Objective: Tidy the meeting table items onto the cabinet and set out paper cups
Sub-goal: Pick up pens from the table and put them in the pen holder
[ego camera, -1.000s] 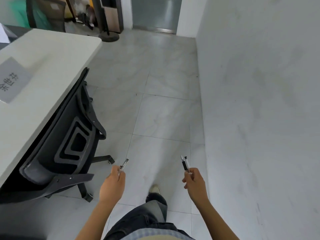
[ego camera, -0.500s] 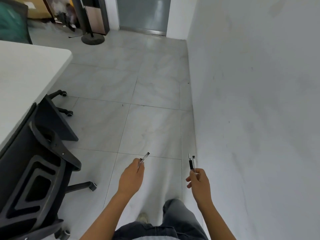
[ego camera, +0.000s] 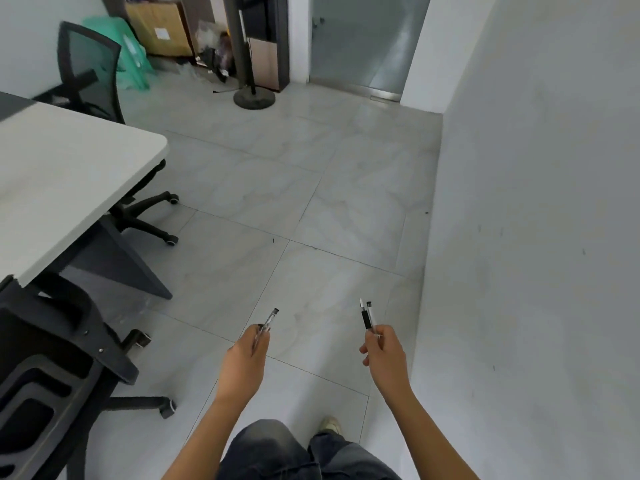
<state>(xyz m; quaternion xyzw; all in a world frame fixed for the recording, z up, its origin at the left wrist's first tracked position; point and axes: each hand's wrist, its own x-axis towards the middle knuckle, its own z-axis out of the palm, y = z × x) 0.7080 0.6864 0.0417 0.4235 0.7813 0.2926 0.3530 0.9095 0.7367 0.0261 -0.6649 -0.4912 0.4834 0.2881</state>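
The left hand [ego camera: 244, 363] is held out low in front of the body, with its fingers curled round one clear pen [ego camera: 269, 320]. The pen's upper end projects forward and to the right, past the knuckles. The right hand [ego camera: 385, 358] is held at about the same height, well apart from the left. Its thumb and fingers pinch two pens [ego camera: 366, 319] side by side, one with a black barrel and one pale. Both point up and away from the person, and their lower ends are hidden inside the grip. All three pens are in the air above the tiled floor [ego camera: 277, 188]; none touches a surface. The white table [ego camera: 69, 188] stands to the left, with only its corner and part of its top in view. A black chair [ego camera: 52, 375] stands at its near edge, at the lower left of the view. The castors of a second chair [ego camera: 152, 216] show under the table corner. A mesh-backed chair [ego camera: 90, 67] stands at the table's far side. A plain wall [ego camera: 536, 202] runs along the right, close to the right hand. At the far end are a glass door [ego camera: 363, 39], a pole on a round base [ego camera: 254, 98], a cardboard box [ego camera: 159, 27] and a green bag [ego camera: 133, 53]. Dark trousers [ego camera: 270, 452] and one shoe [ego camera: 330, 426] show below the hands.
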